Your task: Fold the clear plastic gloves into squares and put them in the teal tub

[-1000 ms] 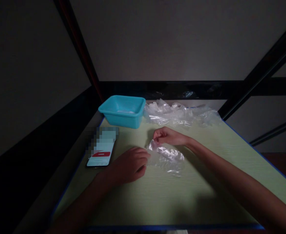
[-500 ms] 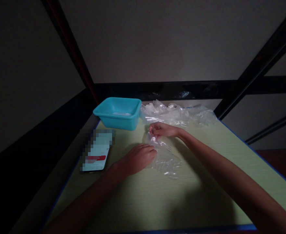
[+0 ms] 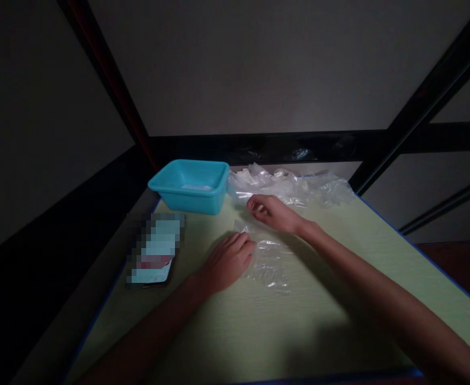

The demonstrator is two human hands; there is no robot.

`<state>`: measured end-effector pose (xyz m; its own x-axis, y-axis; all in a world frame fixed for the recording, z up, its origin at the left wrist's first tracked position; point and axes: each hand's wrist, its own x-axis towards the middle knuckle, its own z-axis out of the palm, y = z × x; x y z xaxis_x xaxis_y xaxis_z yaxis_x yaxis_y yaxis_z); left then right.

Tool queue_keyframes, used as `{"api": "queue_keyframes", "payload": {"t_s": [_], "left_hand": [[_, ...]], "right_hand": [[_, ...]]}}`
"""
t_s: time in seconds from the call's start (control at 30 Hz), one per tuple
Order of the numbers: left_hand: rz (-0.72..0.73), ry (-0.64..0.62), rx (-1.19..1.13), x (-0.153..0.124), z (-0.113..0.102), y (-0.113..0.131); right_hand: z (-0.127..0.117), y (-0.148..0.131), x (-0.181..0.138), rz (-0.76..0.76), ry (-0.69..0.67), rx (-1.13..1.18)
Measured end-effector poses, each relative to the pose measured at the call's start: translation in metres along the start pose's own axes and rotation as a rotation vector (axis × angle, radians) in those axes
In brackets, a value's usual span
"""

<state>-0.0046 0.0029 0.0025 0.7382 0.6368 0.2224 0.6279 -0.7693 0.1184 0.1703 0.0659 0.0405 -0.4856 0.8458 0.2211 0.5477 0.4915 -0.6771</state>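
A clear plastic bag (image 3: 269,259) lies flat on the pale green table (image 3: 299,321). My left hand (image 3: 229,260) rests on its left edge, fingers stretched out flat and pressing it down. My right hand (image 3: 272,212) hovers just beyond the bag's far end, fingers loosely curled and apart, nothing visibly in them, between the bag and a heap of clear plastic bags (image 3: 291,187) at the back of the table.
A turquoise plastic tub (image 3: 189,184) stands at the back left with something pale inside. A phone (image 3: 154,248) with a lit screen lies at the table's left edge. Dark metal frame bars (image 3: 419,101) cross behind and to both sides.
My right hand has let go of the bag's far end and moved slightly away toward the heap. My left hand's fingers have flattened onto the bag. The bag now lies flatter.
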Motion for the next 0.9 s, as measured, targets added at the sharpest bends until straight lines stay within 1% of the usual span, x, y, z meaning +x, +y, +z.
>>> {"api": "queue_keyframes", "payload": {"t_s": [0.07, 0.13, 0.17, 0.23, 0.3, 0.43, 0.57, 0.77, 0.9], "left_hand": [[0.007, 0.037, -0.039, -0.001, 0.001, -0.002], [0.017, 0.062, -0.081, -0.003, 0.002, -0.004], [0.021, 0.068, -0.099, -0.003, 0.003, -0.005], [0.027, 0.073, -0.118, -0.004, 0.004, -0.005], [0.036, 0.065, -0.112, -0.004, 0.004, -0.005], [0.054, 0.050, -0.094, -0.004, 0.004, -0.005], [0.057, 0.036, -0.105, -0.005, 0.005, -0.005], [0.061, 0.056, -0.130, -0.005, 0.007, -0.007], [0.070, 0.061, -0.132, -0.005, 0.008, -0.008]], "right_hand": [[-0.010, 0.002, -0.021, 0.022, 0.037, -0.045], [-0.018, 0.006, -0.045, 0.059, 0.030, -0.078], [-0.020, 0.008, -0.056, 0.103, 0.005, -0.104], [-0.021, 0.012, -0.076, 0.194, -0.039, -0.118], [-0.019, 0.015, -0.088, 0.253, -0.040, -0.118], [-0.012, 0.016, -0.091, 0.342, -0.027, -0.076], [-0.009, 0.017, -0.082, 0.403, -0.095, 0.033], [-0.010, 0.022, -0.081, 0.397, -0.132, 0.140], [-0.007, 0.024, -0.087, 0.368, -0.099, 0.179]]}}
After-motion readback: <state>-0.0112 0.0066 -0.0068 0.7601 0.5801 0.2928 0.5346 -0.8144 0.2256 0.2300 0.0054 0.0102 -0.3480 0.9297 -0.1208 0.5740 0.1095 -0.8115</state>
